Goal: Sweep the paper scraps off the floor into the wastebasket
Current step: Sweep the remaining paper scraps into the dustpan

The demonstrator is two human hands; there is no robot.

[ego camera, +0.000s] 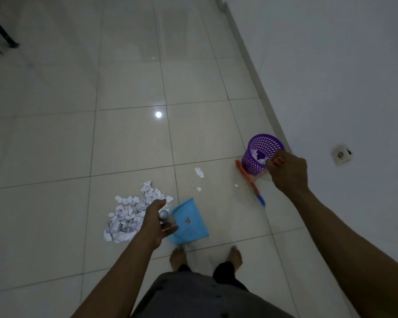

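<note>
**Sweep under way: main pile beside the dustpan, basket at the wall**

Pale glossy tile floor filling most of the view, with thin dark grout lines and one round lamp reflection mid-floor. White wall along the right, meeting the floor at a pale baseboard running diagonally from top centre toward lower right. Wide open tile ahead and to the left. Only obstruction there: a dark furniture leg at the far upper-left edge. Narrower working room on the right, between the bare feet and the baseboard.

Paper scraps heaped in one loose white pile on the floor, left of centre, just beside the left edge of the blue dustpan. Dustpan on the tile directly ahead of the feet. Purple perforated wastebasket upright near the baseboard, right of the pan and well apart from the pile, some white paper visible inside. Broom with orange-and-blue head down on the tile at the basket's base; touching it or just beside it, cannot tell.

Left hand curled around the silvery handle rising from the dustpan. Right hand closed in a fist around the red top of the broom handle, in front of the basket's near rim. A few stray scraps lying on open tile between pile and basket. Wall socket low on the wall, right of the basket.
</note>
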